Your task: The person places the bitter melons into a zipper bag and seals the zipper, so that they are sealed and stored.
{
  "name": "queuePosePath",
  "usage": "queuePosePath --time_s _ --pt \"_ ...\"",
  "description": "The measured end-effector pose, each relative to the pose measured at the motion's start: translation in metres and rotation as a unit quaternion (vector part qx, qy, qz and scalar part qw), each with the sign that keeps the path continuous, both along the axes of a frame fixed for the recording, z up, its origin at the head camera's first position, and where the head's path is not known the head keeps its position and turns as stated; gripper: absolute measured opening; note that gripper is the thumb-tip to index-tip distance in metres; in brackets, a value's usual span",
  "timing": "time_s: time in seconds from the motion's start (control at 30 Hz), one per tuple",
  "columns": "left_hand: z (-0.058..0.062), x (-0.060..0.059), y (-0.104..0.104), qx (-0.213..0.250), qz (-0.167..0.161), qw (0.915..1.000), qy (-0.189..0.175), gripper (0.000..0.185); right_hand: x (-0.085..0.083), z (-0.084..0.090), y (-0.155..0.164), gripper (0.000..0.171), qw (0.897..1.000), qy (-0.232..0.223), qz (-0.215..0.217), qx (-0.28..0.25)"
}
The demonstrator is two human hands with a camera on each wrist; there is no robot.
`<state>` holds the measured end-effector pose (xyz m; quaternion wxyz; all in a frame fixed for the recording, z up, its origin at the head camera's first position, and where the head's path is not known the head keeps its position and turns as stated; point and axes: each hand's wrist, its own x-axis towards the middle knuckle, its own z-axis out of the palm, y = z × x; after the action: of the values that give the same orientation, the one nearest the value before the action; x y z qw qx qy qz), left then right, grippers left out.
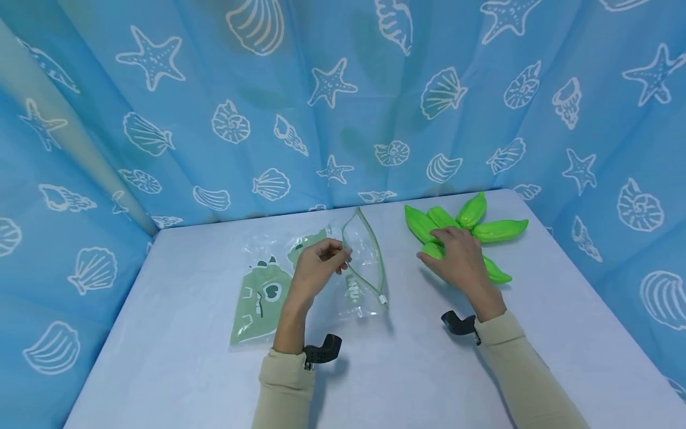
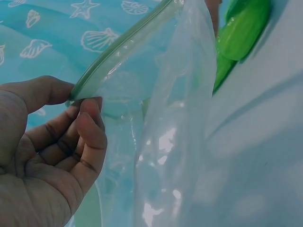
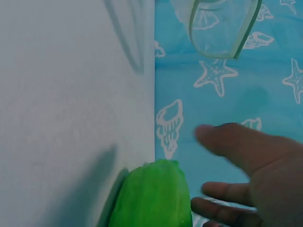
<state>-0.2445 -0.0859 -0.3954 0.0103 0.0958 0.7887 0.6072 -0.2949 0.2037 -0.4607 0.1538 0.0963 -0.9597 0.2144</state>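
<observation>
- Clear plastic is what we are pinching: our left hand (image 1: 316, 268) is holding the transparent zip bag (image 1: 360, 262) by its green zipper rim, thumb and curled forefinger closing on the strip, as the left wrist view (image 2: 52, 142) shows plainly.
- We are lifting that rim so the bag's mouth (image 2: 156, 94) is standing open in a loop, while the rest of the bag is lying on the table, near its middle and a little toward the far edge.
- We are resting our right hand (image 1: 461, 259) on the green pods (image 1: 471, 229), fingers spread and only loosely bent; from the head view we cannot tell whether any of them is actually gripping a pod.
- In the right wrist view the fingers (image 3: 246, 151) are looking relaxed and apart, with one pod (image 3: 154, 196) lying just beside them.
- We are seeing the pods fanned out in a cluster on the table's far right part, well apart from the bag.
- Lying flat just left of the open bag, a second clear pouch with a green printed card (image 1: 262, 295) is partly passing under our left wrist.
- Everything is sitting on a pale table (image 1: 177, 357), and a blue curtain with white shells and starfish (image 1: 214, 89) is hanging around it.
</observation>
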Motion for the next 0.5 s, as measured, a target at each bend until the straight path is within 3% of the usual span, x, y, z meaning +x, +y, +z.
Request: queuePosePath --time_s 0.17,0.33,0.5 --pt "-0.011 -0.007 -0.004 0.018 -0.001 0.9998 -0.008 0.022 -0.001 -0.005 0.003 0.058 0.998 -0.042 -0.012 0.053" --pt "-0.025 -0.015 -0.011 0.023 0.016 0.9996 -0.006 0.021 0.000 -0.004 0.005 0.053 0.997 -0.057 -0.014 0.059" --pt "-0.027 -0.017 -0.014 0.021 0.028 0.9991 0.023 0.020 0.003 0.002 0.010 0.057 0.994 -0.091 -0.006 0.053"
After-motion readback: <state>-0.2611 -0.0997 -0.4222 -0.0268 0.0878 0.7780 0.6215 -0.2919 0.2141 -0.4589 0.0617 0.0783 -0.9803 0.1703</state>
